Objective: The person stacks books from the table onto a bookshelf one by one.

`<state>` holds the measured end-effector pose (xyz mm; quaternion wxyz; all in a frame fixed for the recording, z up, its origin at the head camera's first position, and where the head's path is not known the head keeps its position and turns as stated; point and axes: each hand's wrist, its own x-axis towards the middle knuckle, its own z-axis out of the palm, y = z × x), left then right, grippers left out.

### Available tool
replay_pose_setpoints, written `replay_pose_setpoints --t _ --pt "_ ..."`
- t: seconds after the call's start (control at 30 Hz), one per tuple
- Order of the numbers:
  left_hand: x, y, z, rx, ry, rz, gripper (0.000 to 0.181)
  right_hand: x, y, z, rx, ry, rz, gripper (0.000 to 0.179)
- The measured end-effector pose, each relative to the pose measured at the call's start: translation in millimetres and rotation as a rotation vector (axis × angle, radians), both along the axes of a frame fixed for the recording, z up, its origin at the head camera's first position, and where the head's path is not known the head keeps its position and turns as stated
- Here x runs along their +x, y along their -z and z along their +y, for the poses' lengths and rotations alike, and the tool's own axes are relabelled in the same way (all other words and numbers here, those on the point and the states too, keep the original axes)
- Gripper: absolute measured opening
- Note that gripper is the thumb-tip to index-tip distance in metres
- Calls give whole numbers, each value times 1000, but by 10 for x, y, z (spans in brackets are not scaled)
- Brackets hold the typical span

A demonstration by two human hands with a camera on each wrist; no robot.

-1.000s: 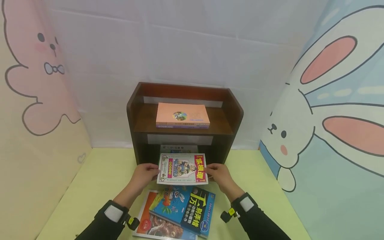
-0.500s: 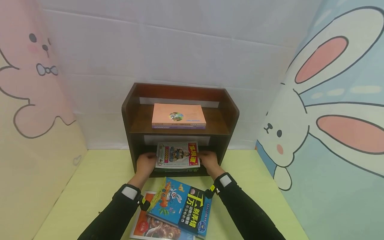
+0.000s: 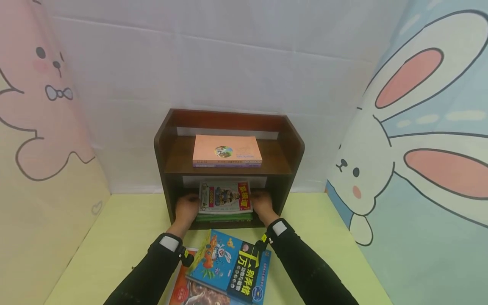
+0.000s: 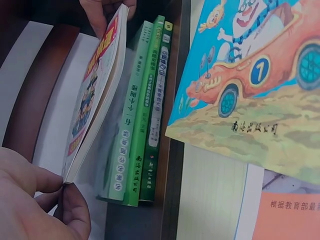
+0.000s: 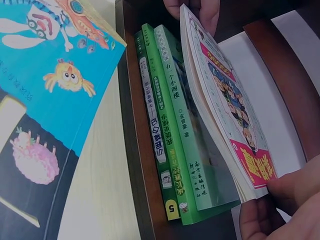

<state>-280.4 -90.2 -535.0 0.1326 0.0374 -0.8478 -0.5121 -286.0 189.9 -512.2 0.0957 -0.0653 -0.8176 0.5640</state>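
A thin book with a cartoon group on its white, red and pink cover (image 3: 225,197) is held over a stack of green-spined books (image 4: 137,120) in the lower shelf of a dark brown bookshelf (image 3: 228,173). My left hand (image 3: 187,209) pinches its left edge between thumb and fingers. At the opposite edge my right hand (image 3: 262,205) pinches it the same way. In the right wrist view the held book (image 5: 225,100) stands tilted, apart from the green stack along its near side.
Two books, the top one peach (image 3: 226,149), lie on the upper shelf. In front of the bookshelf, a blue picture book (image 3: 228,264) overlaps an orange-covered book (image 3: 181,292) on the pale yellow table (image 3: 305,245). Painted walls stand at both sides.
Both hands have moved forward together, carrying the cartoon-covered book from in front of the bookshelf into its lower shelf, over the green books. In the last half second it has shifted slightly deeper.
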Motion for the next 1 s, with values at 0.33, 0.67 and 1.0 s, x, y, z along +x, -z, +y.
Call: replay_pose_setpoints --t 0.33,0.67,1.0 --pt "13 42 32 -51 7 -35 31 -21 107 -33 86 -40 -28 25" --pt "19 142 64 -119 18 -20 29 -51 229 -17 233 -75 -57 25" --pt "12 160 49 -116 30 -33 31 -71 285 22 256 -99 -66 29"
